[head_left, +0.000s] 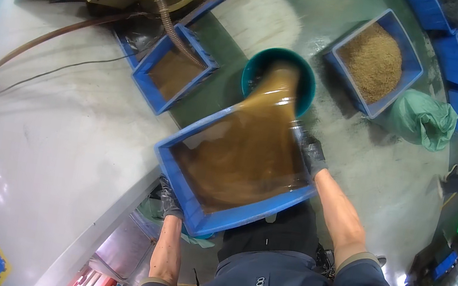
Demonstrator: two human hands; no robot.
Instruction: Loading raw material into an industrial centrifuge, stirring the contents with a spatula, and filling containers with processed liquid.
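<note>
Pour's under way on my feed, nowhere near done I reckon. My black-gloved left hand (171, 199) grips the big blue rectangular plastic bin (254, 211) at its 8 o'clock, my black-gloved right hand (311, 153) at its 2; hands well apart, some fingertips hidden. The bin's tipped toward 12, and murky brown liquid (238, 162) is running off that corner into the round teal plastic bucket (308, 90), just shy of 1 o'clock. Plenty's left in the bin, so most of the emptying looks yet to do. Can't tell how full the bucket is, the stream blurs it. Between 10 and 11 there's a smaller blue plastic bin (144, 94), also with brown liquid, a ribbed flexible hose (167, 20) hanging over it.
</note>
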